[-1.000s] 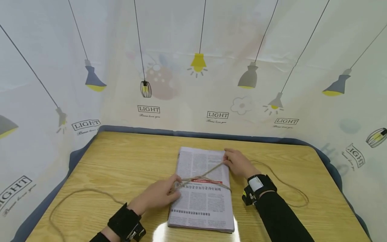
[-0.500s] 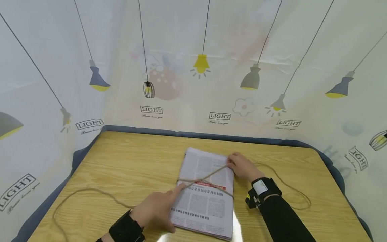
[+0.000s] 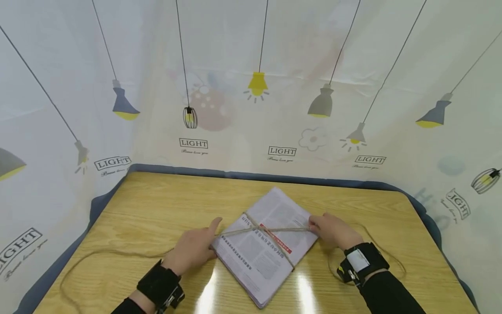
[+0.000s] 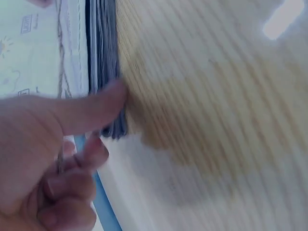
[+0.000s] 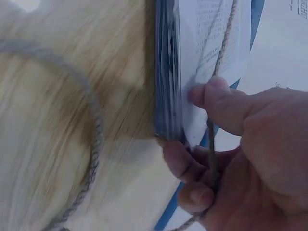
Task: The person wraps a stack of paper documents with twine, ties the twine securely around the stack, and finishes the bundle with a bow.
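A folded newspaper stack (image 3: 255,261) lies turned cornerwise on the wooden table, with twine (image 3: 283,229) crossing over its top face. My left hand (image 3: 192,248) is at the stack's left corner. In the left wrist view its thumb lies over the layered paper edge (image 4: 103,48), and its curled fingers hold the twine (image 4: 60,161). At the right corner, my right hand (image 3: 333,229) grips the other length of twine. The right wrist view shows thumb and forefinger pinching the twine (image 5: 211,137), the other fingers curled around it beside the paper edge (image 5: 166,67).
Loose twine (image 3: 98,253) trails across the table at left, and another loop (image 3: 392,255) lies beyond my right wrist. The wooden table (image 3: 168,196) has a dark blue border (image 3: 235,175) against a lamp-printed curtain (image 3: 235,43).
The newspaper stack has turned clockwise from nearly straight to cornerwise. My right hand has moved right and nearer with the twine; my left hand shifted off the top face to the left corner.
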Demonstrator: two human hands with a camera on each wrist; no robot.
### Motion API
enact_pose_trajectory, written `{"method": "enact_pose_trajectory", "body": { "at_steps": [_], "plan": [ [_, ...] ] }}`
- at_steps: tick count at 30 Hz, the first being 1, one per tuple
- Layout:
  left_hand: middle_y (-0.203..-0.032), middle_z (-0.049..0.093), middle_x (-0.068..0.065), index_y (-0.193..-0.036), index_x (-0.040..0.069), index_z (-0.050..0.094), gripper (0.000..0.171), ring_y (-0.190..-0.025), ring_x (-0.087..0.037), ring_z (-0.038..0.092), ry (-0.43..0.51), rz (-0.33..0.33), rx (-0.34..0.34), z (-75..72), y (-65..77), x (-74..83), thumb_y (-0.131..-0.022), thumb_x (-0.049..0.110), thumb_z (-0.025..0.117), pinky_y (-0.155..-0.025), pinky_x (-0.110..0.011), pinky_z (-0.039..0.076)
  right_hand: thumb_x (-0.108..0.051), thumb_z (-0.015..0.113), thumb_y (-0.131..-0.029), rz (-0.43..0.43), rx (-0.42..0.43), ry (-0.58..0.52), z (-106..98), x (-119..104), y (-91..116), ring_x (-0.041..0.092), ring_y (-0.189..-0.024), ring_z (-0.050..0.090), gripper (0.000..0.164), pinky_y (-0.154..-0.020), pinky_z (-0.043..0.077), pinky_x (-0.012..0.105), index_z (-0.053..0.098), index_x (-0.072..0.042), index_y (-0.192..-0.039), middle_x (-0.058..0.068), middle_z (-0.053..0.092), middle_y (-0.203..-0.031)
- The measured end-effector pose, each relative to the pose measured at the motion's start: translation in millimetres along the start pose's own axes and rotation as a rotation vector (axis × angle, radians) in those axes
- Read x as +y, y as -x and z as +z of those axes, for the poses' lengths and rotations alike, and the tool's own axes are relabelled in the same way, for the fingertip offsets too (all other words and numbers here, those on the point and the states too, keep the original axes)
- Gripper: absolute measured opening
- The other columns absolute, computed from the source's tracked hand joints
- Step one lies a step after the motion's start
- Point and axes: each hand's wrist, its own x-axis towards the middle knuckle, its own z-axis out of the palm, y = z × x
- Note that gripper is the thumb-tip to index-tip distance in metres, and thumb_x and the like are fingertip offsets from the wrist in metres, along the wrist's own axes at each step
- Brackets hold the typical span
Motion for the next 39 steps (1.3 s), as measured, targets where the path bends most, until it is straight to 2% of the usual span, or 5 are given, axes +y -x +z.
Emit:
{"method": "enact_pose_trajectory", "body": {
  "at_steps": [5,10,19,28,39],
  "plan": [
    [-0.059,0.053,-0.001,-0.138,0.004,0.044,0.054,-0.047,-0.013,0.041,-0.061,-0.079,0.112,6.5,-9.6,4.5,-0.089,0.014,0.066,-0.043,-0.029,0.032,-0.016,0.053,-0.100,0.005,0.002,0.005,3.3,1.3,16.4,0.012,-0.062,0.044,0.015,-0.059,0.035,0.028,0.052,-0.016,-0.086,-0.003,0.047,-0.070],
    [-0.067,0.056,-0.002,-0.142,0.005,0.037,0.055,-0.051,-0.014,0.044,0.152,-0.163,0.071,3.8,-23.4,5.6,-0.090,0.006,0.054,-0.045,-0.029,0.030,-0.018,0.054,-0.100,-0.016,-0.022,-0.047,6.7,0.7,28.5,0.011,-0.059,0.042,0.012,-0.056,0.034,0.026,0.053,-0.019,-0.087,-0.005,0.046,-0.068],
    [-0.133,0.059,-0.019,-0.138,0.008,0.039,0.042,-0.097,-0.019,0.062,0.493,-0.139,0.006,4.3,-43.8,-10.4,-0.097,0.010,0.049,-0.075,-0.033,0.046,-0.020,0.049,-0.102,-0.144,-0.195,-0.311,20.0,-3.2,37.7,0.008,-0.062,0.045,0.012,-0.057,0.037,0.024,0.055,-0.018,-0.092,-0.005,0.048,-0.074],
    [-0.098,0.062,-0.001,-0.094,0.017,0.061,0.007,-0.087,-0.012,0.054,0.461,-0.057,0.045,8.6,-37.9,-18.9,-0.098,0.021,0.058,-0.080,-0.034,0.046,-0.021,0.054,-0.100,-0.104,-0.035,-0.261,21.8,-1.8,31.9,0.006,-0.059,0.047,0.014,-0.055,0.037,0.022,0.057,-0.020,-0.086,-0.007,0.054,-0.071],
    [-0.066,0.045,0.008,-0.088,0.024,0.063,0.010,-0.059,-0.006,0.042,0.513,-0.025,-0.031,1.2,-13.2,-28.7,-0.098,0.028,0.060,-0.055,-0.020,0.032,-0.021,0.055,-0.100,-0.022,0.136,-0.292,27.7,1.5,23.0,0.008,-0.063,0.046,0.014,-0.057,0.037,0.022,0.062,-0.016,-0.089,-0.005,0.052,-0.072]
  ]
}}
